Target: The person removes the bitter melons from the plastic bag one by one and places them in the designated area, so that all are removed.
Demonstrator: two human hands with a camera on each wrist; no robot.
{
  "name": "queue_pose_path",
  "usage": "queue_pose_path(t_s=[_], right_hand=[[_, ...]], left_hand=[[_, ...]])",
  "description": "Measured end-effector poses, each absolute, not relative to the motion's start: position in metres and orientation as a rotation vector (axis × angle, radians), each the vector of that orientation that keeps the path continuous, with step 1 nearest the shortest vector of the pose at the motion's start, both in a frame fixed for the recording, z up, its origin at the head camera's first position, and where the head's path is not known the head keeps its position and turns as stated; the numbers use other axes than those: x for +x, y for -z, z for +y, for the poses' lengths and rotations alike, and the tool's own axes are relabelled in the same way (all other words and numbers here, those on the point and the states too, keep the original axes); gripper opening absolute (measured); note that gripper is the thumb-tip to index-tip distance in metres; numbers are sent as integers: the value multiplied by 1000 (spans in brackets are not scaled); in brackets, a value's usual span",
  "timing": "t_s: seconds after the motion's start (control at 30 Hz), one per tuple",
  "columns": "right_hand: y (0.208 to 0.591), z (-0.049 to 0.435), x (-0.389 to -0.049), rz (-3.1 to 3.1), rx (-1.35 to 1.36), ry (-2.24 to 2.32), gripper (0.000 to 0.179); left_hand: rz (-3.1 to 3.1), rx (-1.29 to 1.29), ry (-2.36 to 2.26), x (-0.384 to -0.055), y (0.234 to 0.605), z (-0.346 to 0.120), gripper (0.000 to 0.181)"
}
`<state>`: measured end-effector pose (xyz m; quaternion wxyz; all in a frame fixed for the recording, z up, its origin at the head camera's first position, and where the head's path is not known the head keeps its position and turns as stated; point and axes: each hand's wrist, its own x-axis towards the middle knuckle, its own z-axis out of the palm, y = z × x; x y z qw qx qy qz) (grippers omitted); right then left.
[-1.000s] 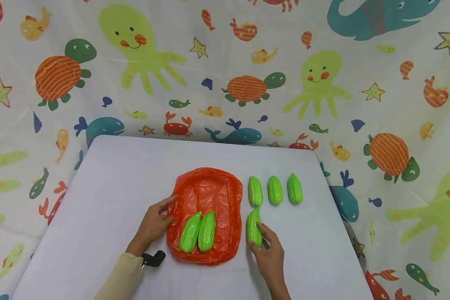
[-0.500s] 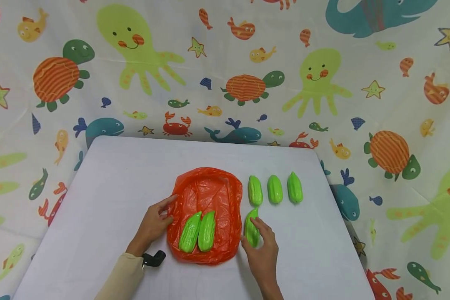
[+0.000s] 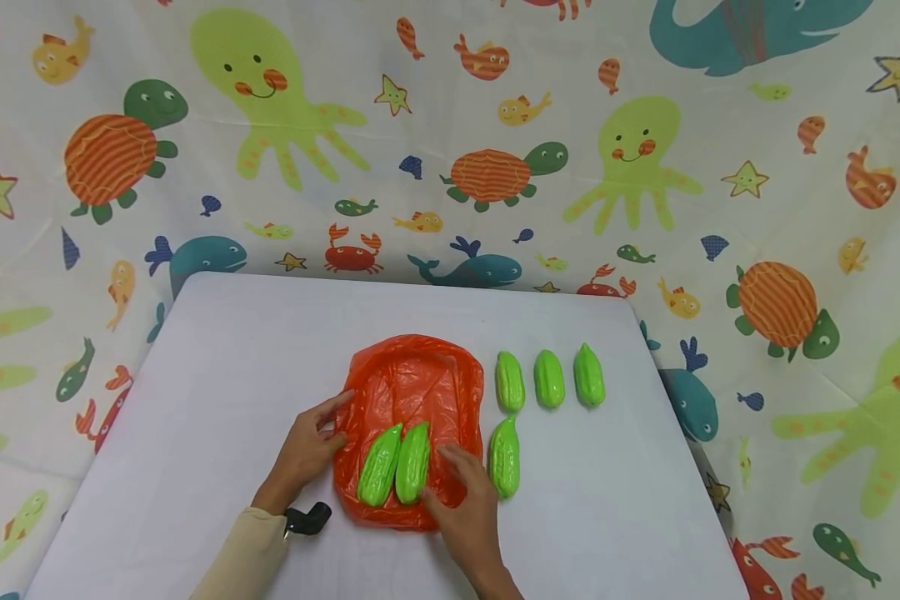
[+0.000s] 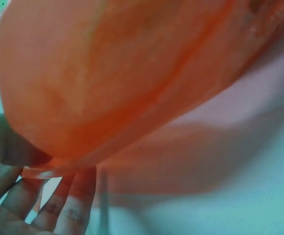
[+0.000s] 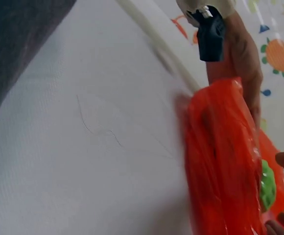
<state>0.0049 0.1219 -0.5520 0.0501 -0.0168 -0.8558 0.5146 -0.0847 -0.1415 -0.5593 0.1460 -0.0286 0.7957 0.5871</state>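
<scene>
Currently, the left hand (image 3: 306,446) pinches a red plastic-covered tray (image 3: 420,379) at its nine o'clock rim. The right hand (image 3: 467,504), at five o'clock, grips nothing, fingers parted just beside the right green vegetable (image 3: 413,467), inside at six; the left green vegetable (image 3: 379,467) lies at seven. Outside, a lone green vegetable (image 3: 505,458) rests past three, three more green vegetables (image 3: 550,379) near two.

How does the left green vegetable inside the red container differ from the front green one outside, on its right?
The left vegetable lies inside the red container; the front vegetable lies on the white table. In the head view, the left vegetable slants, tip rightward; the front vegetable points almost straight ahead. Both are bright green and elongated.
</scene>
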Motion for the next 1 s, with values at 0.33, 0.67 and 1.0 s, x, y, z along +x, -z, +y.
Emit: queue_pose_path(t_s=[0.33, 0.67, 1.0], right_hand=[[560, 106, 4, -2761, 43, -1449, 65], [557, 107, 1, -2718, -34, -1530, 62], [541, 122, 1, -2625, -116, -1625, 64]], left_hand=[[2292, -81, -1691, -84, 560, -142, 67], [2288, -82, -1678, -85, 561, -143, 67], [2263, -65, -1747, -85, 563, -143, 66]])
